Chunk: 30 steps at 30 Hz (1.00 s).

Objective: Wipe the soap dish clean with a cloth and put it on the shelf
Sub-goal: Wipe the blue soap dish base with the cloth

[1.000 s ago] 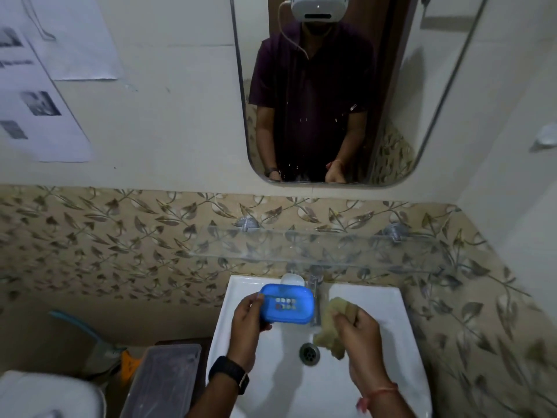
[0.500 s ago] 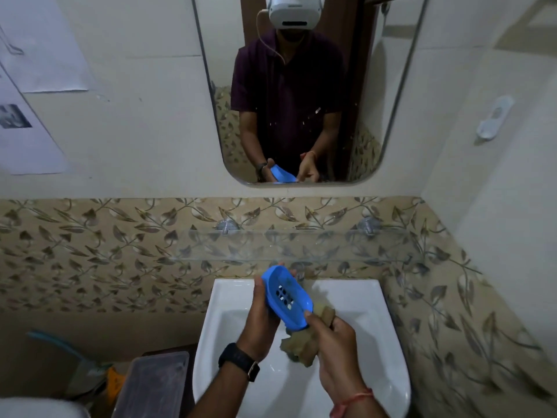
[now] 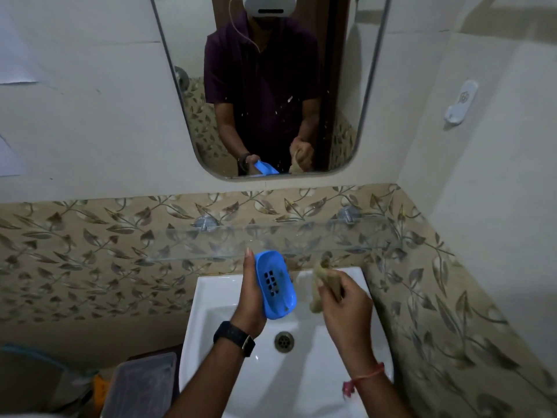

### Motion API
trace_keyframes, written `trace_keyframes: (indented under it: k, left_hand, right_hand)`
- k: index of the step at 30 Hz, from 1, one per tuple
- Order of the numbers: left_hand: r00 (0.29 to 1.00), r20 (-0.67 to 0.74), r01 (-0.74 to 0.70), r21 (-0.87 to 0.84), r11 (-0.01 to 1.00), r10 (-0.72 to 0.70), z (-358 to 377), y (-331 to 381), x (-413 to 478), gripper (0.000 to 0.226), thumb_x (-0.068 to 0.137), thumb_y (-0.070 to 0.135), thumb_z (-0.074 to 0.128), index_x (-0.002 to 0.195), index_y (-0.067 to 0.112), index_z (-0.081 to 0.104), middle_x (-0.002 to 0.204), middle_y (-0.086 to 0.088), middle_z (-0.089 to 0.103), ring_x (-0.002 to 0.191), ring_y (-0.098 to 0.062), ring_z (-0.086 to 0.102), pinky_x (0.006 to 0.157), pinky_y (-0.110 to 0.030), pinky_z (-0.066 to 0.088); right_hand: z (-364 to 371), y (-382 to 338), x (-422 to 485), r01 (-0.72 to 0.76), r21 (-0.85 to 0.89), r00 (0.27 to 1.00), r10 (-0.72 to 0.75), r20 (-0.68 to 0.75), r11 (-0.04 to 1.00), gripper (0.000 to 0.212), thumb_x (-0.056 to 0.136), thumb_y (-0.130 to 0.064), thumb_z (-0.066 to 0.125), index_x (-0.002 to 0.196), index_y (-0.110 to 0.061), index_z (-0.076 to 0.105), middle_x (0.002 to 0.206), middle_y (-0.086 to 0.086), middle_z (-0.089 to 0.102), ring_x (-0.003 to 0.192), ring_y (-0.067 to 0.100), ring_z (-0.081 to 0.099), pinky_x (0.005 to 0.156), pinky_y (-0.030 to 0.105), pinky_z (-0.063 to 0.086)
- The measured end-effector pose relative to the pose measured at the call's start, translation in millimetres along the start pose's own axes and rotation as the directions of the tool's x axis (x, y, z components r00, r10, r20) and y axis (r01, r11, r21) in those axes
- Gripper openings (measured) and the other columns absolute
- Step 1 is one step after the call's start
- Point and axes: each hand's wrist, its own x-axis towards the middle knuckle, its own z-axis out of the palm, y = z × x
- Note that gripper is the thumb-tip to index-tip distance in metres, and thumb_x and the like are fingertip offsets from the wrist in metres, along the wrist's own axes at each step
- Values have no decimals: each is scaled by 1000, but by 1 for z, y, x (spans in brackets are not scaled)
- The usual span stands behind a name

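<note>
My left hand point(image 3: 250, 300) grips a blue soap dish point(image 3: 275, 285) with drain holes, held tilted on its side over the white sink point(image 3: 211, 297), just below the glass shelf point(image 3: 271, 241). My right hand point(image 3: 343, 309) holds a crumpled beige cloth point(image 3: 321, 285) a short way to the right of the dish, not touching it. The shelf is transparent, fixed to the leaf-patterned tile band by two metal brackets.
A mirror point(image 3: 355, 86) hangs above the shelf and reflects a person with the dish and cloth. The sink drain point(image 3: 284, 341) lies between my forearms. A grey plastic box point(image 3: 141, 384) sits low left. A white wall hook point(image 3: 461, 102) is on the right wall.
The cloth has come off the dish and moved right, leaving a gap. The dish has risen closer to the shelf, turned more lengthwise in my left hand.
</note>
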Motion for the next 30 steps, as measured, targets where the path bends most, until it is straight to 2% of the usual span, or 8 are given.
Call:
trace_keyframes:
  k: [3, 6, 10, 14, 18, 24, 27, 30]
  left_hand:
    - [995, 88, 31, 106, 994, -41, 10, 0, -6, 82, 82, 85, 40, 110, 17, 79, 98, -15, 75, 88, -26, 74, 79, -37, 61]
    - [986, 160, 18, 187, 982, -48, 17, -1, -12, 85, 90, 80, 33, 122, 12, 73, 117, -18, 74, 108, -27, 72, 91, -36, 59]
    - [995, 95, -4, 236, 972, -19, 15, -3, -15, 87, 82, 84, 32, 107, 16, 80, 105, -17, 78, 98, -28, 74, 86, -37, 59]
    - [998, 58, -8, 270, 963, -8, 15, -2, -17, 98, 75, 86, 36, 116, 4, 72, 98, -27, 70, 92, -33, 67, 85, -43, 54]
    - [989, 148, -56, 280, 958, 15, 20, -4, -18, 78, 91, 73, 28, 110, 16, 77, 105, -13, 78, 97, -23, 74, 80, -30, 61]
    - [995, 55, -97, 214, 972, 87, 23, 10, -19, 102, 80, 83, 37, 121, -8, 63, 97, -24, 61, 90, -35, 59, 84, -48, 46]
    - [994, 57, -101, 204, 974, 91, 21, 6, -23, 92, 84, 82, 38, 121, 4, 70, 103, -22, 72, 95, -37, 67, 87, -47, 52]
    - [990, 105, -119, 261, 958, 95, 22, -2, -26, 78, 92, 71, 28, 116, 13, 74, 112, -19, 76, 105, -29, 73, 88, -38, 61]
  right_hand:
    - [10, -23, 10, 210, -26, 967, -204, 150, 977, 26, 87, -1, 71, 107, -16, 77, 102, -8, 74, 98, -7, 65, 84, 3, 46]
    - [26, -28, -3, 262, -126, 937, -221, 269, 957, 30, 90, -5, 68, 117, -16, 75, 114, -7, 69, 106, 1, 63, 95, 9, 47]
    - [31, -19, -22, 151, -178, 961, -102, 259, 972, 11, 93, -11, 66, 94, -16, 76, 87, -10, 66, 82, 1, 65, 78, 13, 57]
    - [28, -22, -13, -24, -150, 967, 61, 249, 988, 45, 93, -18, 69, 53, -27, 50, 50, -12, 53, 50, -3, 56, 48, 8, 42]
    - [31, -44, 8, 51, -116, 988, -34, 147, 992, 26, 93, -17, 67, 69, -11, 61, 63, -10, 58, 58, -1, 56, 55, 3, 43]
    - [25, -30, -10, 20, -312, 932, 95, 349, 950, 34, 96, -20, 60, 64, -25, 50, 68, -11, 56, 58, -1, 56, 44, 7, 40]
    - [23, -34, -4, -53, -208, 946, 116, 303, 977, 33, 93, -17, 63, 61, -19, 54, 62, -7, 58, 53, -4, 60, 43, 7, 41]
    - [24, -51, 8, 47, -105, 981, -26, 193, 993, 25, 95, -18, 64, 70, -15, 60, 64, -11, 57, 61, -4, 60, 54, 4, 43]
